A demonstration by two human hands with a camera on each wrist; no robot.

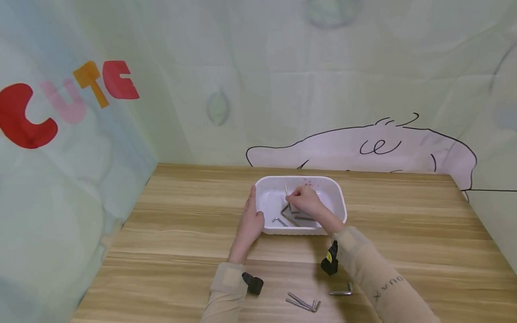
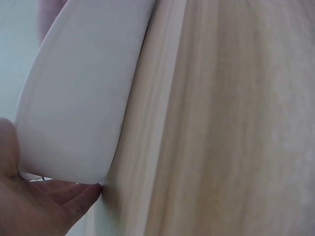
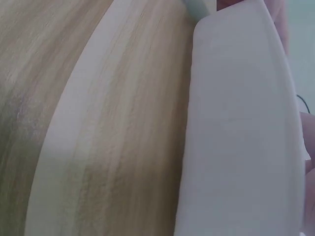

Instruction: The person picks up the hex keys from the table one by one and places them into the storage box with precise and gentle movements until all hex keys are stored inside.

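Observation:
A white plastic tray (image 1: 295, 231) stands toward the back of the table. My left hand (image 1: 248, 222) lies along its left end, fingers extended on the outer wall and thumb at the rim. In the left wrist view, the fingers (image 2: 81, 204) touch the tray's end wall. Over the inside of the tray, my right hand (image 1: 309, 202) pinches a hex key (image 1: 286, 191) between thumb and fingers; part of it is hidden. Below lie a larger brass-toned hex key (image 1: 289, 219), a small silver one (image 1: 279, 221) and another key (image 1: 304, 218) partly under the hand.
Nearer the front of the wooden table (image 1: 180, 240) lie several silver hex keys (image 1: 304, 302) bunched together, with a single hex key (image 1: 342, 292) to their right, beside the right sleeve. A printed cloth backdrop (image 1: 187, 88) rises behind the table and at both sides.

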